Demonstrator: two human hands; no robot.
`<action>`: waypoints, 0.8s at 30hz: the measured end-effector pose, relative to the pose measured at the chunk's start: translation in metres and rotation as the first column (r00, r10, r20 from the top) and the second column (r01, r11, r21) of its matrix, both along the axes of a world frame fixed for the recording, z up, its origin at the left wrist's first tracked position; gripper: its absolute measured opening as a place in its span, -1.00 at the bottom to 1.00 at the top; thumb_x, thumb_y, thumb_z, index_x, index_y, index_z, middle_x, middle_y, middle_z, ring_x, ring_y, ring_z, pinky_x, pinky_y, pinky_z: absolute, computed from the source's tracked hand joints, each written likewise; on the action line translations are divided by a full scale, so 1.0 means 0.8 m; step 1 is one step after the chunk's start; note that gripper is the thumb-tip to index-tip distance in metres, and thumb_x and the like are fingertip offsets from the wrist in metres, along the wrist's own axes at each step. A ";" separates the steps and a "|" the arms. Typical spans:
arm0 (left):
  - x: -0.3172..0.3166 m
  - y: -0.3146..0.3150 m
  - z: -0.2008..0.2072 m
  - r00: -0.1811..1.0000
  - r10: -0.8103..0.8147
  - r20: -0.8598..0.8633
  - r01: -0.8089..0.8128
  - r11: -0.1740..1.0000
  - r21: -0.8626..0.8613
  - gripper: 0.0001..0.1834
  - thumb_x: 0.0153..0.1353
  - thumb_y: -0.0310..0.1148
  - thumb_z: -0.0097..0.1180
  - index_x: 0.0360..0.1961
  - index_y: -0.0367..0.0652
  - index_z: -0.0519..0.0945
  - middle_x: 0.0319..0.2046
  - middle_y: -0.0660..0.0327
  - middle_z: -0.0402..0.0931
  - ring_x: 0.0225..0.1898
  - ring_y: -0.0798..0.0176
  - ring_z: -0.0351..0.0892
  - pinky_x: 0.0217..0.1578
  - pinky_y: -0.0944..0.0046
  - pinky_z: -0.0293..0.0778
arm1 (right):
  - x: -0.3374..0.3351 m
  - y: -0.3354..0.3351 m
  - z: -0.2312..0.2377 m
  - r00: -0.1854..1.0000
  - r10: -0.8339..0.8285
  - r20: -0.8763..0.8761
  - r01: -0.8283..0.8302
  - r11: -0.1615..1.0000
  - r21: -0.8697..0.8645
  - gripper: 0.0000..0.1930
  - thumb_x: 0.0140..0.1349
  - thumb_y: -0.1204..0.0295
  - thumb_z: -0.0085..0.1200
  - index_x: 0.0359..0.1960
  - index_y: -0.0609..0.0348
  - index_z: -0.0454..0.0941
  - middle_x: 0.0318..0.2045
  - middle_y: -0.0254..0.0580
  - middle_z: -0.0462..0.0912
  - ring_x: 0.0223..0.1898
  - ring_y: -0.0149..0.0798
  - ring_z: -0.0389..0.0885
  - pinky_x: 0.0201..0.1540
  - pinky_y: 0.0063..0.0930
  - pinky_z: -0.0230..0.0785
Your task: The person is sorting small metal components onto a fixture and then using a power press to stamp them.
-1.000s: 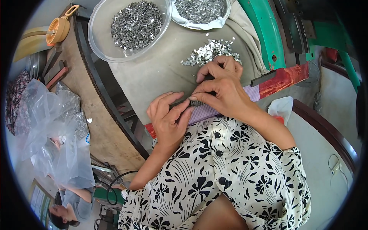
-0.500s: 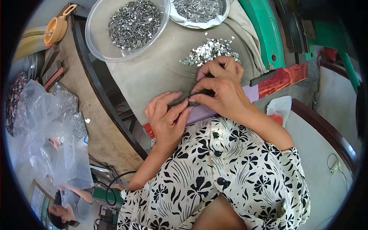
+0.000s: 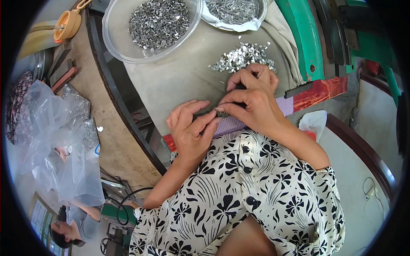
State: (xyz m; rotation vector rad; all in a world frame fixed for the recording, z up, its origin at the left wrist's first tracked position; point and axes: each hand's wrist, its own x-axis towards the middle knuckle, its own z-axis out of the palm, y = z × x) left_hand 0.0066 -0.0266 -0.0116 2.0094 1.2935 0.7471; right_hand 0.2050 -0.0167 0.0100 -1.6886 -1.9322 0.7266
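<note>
Close together at the near edge of the cloth-covered work surface, my two hands meet over a small dark ridged metal piece (image 3: 221, 113). My left hand (image 3: 191, 128) pinches its left end between thumb and forefinger, the other fingers held loosely apart. From the right, the thumb and forefinger of my right hand (image 3: 253, 97) close on the same piece, and its other fingers curl near the pile. Most of the piece is hidden by fingertips. Just beyond my right hand lies a loose pile of small shiny flat metal bits (image 3: 244, 57).
A clear round tub (image 3: 110, 40) of small metal pieces stands far left; beside it is a lined bowl (image 3: 239, 28) of thin metal pins. A green machine frame (image 3: 305, 38) rises at the right. Plastic bags (image 3: 79, 170) lie on the left bench. Another person (image 3: 81, 222) is at lower left.
The whole view has shifted slightly, so the scene sits a little further right. Both hands keep their pinch on the small piece, with barely any finger movement.
</note>
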 end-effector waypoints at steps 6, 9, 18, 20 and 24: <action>0.000 0.000 -0.001 1.000 0.001 0.000 -0.001 1.000 0.007 -0.75 -0.08 -0.40 0.43 -0.29 -0.04 0.75 -0.07 0.34 0.62 0.05 0.12 0.51 0.09 0.14 0.25 | 0.000 -0.001 0.003 1.000 0.008 -0.001 -0.008 1.000 -0.010 -0.83 -0.07 0.24 0.42 -0.48 0.00 0.77 -0.22 -0.47 0.55 0.09 -0.10 0.30 0.17 -0.09 -0.07; 0.000 0.000 -0.001 1.000 -0.006 -0.007 0.006 1.000 0.008 -0.75 -0.08 -0.39 0.43 -0.29 -0.04 0.75 -0.07 0.34 0.62 0.04 0.12 0.51 0.08 0.15 0.25 | 0.000 -0.001 0.004 1.000 0.009 0.004 -0.008 1.000 -0.028 -0.85 -0.08 0.27 0.43 -0.47 -0.03 0.78 -0.22 -0.48 0.55 0.11 -0.10 0.29 0.20 -0.14 -0.08; -0.001 0.000 -0.002 1.000 -0.008 0.004 0.008 1.000 0.011 -0.76 -0.07 -0.39 0.43 -0.29 -0.04 0.76 -0.07 0.33 0.62 0.05 0.12 0.51 0.08 0.15 0.24 | 0.001 0.003 0.007 0.999 0.031 0.023 -0.030 0.999 -0.014 -0.85 -0.08 0.27 0.43 -0.47 -0.05 0.77 -0.23 -0.49 0.55 0.07 -0.15 0.32 0.18 -0.17 -0.07; -0.001 0.000 -0.002 1.000 -0.008 -0.007 0.008 1.000 -0.005 -0.75 -0.07 -0.39 0.43 -0.28 -0.03 0.76 -0.07 0.33 0.62 0.05 0.12 0.50 0.09 0.15 0.24 | 0.002 0.002 0.008 0.999 0.026 0.036 -0.026 1.000 -0.018 -0.85 -0.07 0.26 0.43 -0.47 -0.05 0.77 -0.23 -0.49 0.55 0.07 -0.16 0.32 0.18 -0.16 -0.07; -0.001 -0.001 -0.001 1.000 -0.002 -0.003 0.002 1.000 0.003 -0.75 -0.07 -0.40 0.43 -0.27 -0.03 0.76 -0.07 0.33 0.62 0.05 0.12 0.50 0.09 0.15 0.24 | 0.011 0.000 0.010 0.999 0.029 0.035 -0.028 0.999 -0.031 -0.84 -0.07 0.24 0.43 -0.46 -0.06 0.78 -0.24 -0.50 0.54 0.05 -0.16 0.32 0.16 -0.15 -0.07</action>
